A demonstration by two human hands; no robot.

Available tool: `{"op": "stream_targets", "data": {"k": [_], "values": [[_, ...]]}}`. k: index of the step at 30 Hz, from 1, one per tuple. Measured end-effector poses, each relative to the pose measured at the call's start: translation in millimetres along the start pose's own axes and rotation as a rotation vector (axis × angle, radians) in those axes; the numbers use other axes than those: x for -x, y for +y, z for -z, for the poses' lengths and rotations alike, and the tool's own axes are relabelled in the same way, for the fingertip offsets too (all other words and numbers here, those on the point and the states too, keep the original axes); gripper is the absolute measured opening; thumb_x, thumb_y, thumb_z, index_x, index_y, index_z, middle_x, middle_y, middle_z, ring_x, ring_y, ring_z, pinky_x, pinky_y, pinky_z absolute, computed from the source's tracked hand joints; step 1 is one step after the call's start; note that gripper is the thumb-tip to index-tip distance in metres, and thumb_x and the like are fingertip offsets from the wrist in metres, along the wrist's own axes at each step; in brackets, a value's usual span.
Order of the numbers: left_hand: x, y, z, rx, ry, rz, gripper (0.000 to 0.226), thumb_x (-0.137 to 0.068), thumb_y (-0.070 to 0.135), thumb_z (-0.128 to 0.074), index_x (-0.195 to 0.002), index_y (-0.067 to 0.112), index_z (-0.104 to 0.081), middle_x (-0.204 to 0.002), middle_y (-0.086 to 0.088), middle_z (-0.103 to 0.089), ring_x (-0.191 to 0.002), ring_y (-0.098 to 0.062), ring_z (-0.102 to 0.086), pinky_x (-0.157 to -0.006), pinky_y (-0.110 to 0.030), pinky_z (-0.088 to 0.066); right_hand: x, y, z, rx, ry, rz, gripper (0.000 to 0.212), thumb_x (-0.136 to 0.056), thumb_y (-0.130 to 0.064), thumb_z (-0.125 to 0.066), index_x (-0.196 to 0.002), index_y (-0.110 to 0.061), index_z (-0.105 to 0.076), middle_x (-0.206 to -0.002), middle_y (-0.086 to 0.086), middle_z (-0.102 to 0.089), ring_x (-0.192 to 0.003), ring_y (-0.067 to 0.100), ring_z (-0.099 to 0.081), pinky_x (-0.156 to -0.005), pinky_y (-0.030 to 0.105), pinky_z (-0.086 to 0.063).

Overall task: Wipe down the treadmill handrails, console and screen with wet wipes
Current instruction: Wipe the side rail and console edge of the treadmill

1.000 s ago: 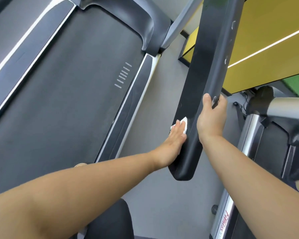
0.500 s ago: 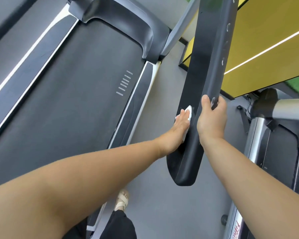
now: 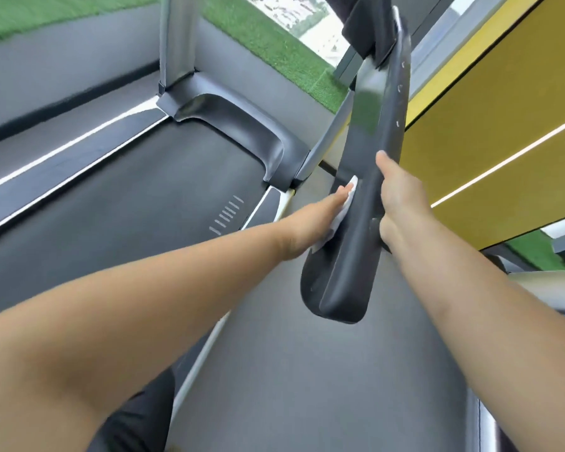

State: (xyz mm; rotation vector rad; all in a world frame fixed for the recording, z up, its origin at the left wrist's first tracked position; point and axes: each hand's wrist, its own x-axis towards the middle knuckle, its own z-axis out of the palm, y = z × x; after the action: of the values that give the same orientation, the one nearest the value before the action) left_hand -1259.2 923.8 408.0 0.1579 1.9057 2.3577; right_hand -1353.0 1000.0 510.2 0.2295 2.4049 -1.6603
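Left grip lies flat on the wet wipe; right grip clasps the handrail.
Straight fingers press the wipe against the black handrail's inner face, partway along it, while the right grip curls round the outer edge to steady it. The task looks early: this rail is in hand, and the console and screen, not clearly in view, seem left to do.

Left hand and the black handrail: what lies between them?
A white wet wipe, pressed flat against the handrail by the left hand; the head view shows it.
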Motion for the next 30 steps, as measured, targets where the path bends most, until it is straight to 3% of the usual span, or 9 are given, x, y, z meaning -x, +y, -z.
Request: {"op": "stream_targets", "data": {"k": [4,7,10,15,17,19,23,26,30], "values": [[17.5,-4.7,-10.2,0.025,0.012,-0.141,0.053,-0.09,0.071,-0.03,-0.14,0.054,-0.028,-0.144,0.032,-0.033,-0.13,0.004,-0.037,-0.109,-0.025,-0.033,18.5,12.2,13.9,0.043,-0.11,0.014,0.093,-0.062,-0.061,-0.07,-0.14,-0.02,-0.04,-0.124,0.0,-0.061,-0.097,0.02,-0.067,-0.058,0.027,-0.054],[36.0,-5.2,-20.9,-0.008,0.063,-0.182,0.042,-0.093,0.063,-0.03,-0.135,0.055,-0.033,-0.142,0.037,-0.031,-0.132,0.011,-0.029,-0.111,-0.021,-0.027,31.3,32.8,23.2,0.048,-0.174,0.023,0.113,-0.048,-0.066,-0.073,-0.144,-0.022,-0.033,-0.132,0.001,-0.057,-0.112,0.021,-0.061,-0.088,0.04,-0.052],[40.6,7.8,-22.9,0.041,0.067,-0.018,0.041,-0.09,0.063,-0.026,-0.131,0.059,-0.027,-0.143,0.038,-0.022,-0.136,0.011,-0.02,-0.117,-0.033,-0.017,42.8,45.6,23.5,-0.012,-0.214,0.065,0.091,-0.068,-0.058,-0.072,-0.143,-0.023,-0.035,-0.129,0.0,-0.059,-0.11,0.02,-0.062,-0.095,0.043,-0.05],[33.4,12.6,-45.4,0.138,0.129,0.003,0.069,-0.085,0.076,-0.026,-0.146,0.047,-0.013,-0.153,0.03,-0.007,-0.138,0.009,-0.01,-0.113,-0.024,-0.013,52.5,49.7,18.8,-0.02,-0.184,0.078,0.08,-0.074,-0.064,-0.057,-0.143,-0.029,-0.035,-0.135,-0.002,-0.055,-0.117,0.023,-0.058,-0.099,0.046,-0.046],[45.6,-21.7,-59.3,0.018,0.123,-0.137,0.097,-0.076,0.084,-0.031,-0.149,0.02,-0.022,-0.158,0.004,-0.016,-0.143,-0.01,-0.016,-0.115,-0.031,-0.017,52.2,49.3,17.9,-0.004,-0.137,0.109,0.059,-0.09,-0.053,-0.047,-0.142,-0.026,-0.039,-0.132,-0.003,-0.056,-0.114,0.019,-0.059,-0.089,0.038,-0.051],[52.4,-41.4,-71.4,0.015,0.169,-0.106,0.072,-0.096,0.058,-0.031,-0.146,0.007,-0.027,-0.156,-0.006,-0.02,-0.144,-0.021,-0.016,-0.115,-0.035,-0.016,51.0,49.6,16.9,0.019,-0.106,0.116,0.053,-0.095,-0.049,-0.043,-0.142,-0.024,-0.04,-0.128,-0.003,-0.058,-0.105,0.013,-0.061,-0.07,0.027,-0.05],[67.5,-7.6,-61.5,0.154,0.195,0.044,0.051,-0.099,0.054,-0.02,-0.147,0.046,-0.006,-0.152,0.031,-0.001,-0.139,0.011,0.0,-0.112,-0.025,-0.019,50.7,50.2,16.2,0.054,-0.083,0.119,0.051,-0.095,-0.049,-0.042,-0.141,-0.026,-0.042,-0.124,-0.004,-0.06,-0.1,0.014,-0.062,-0.063,0.025,-0.046],[79.5,-3.3,-61.0,0.124,0.237,0.0,0.044,-0.101,0.047,-0.016,-0.145,0.053,-0.009,-0.154,0.029,-0.006,-0.143,0.001,-0.007,-0.118,-0.036,-0.014,49.6,51.4,16.0,0.065,-0.07,0.119,0.052,-0.093,-0.051,-0.042,-0.139,-0.027,-0.043,-0.124,-0.003,-0.061,-0.101,0.018,-0.063,-0.069,0.028,-0.048],[93.3,0.7,-71.3,0.159,0.275,0.029,0.043,-0.104,0.038,-0.018,-0.144,0.052,-0.013,-0.15,0.026,-0.019,-0.135,0.013,-0.015,-0.106,-0.019,-0.016,45.5,53.5,16.9,0.072,-0.069,0.137,0.051,-0.096,-0.049,-0.039,-0.142,-0.026,-0.04,-0.128,-0.002,-0.057,-0.104,0.019,-0.059,-0.064,0.025,-0.044]]}}
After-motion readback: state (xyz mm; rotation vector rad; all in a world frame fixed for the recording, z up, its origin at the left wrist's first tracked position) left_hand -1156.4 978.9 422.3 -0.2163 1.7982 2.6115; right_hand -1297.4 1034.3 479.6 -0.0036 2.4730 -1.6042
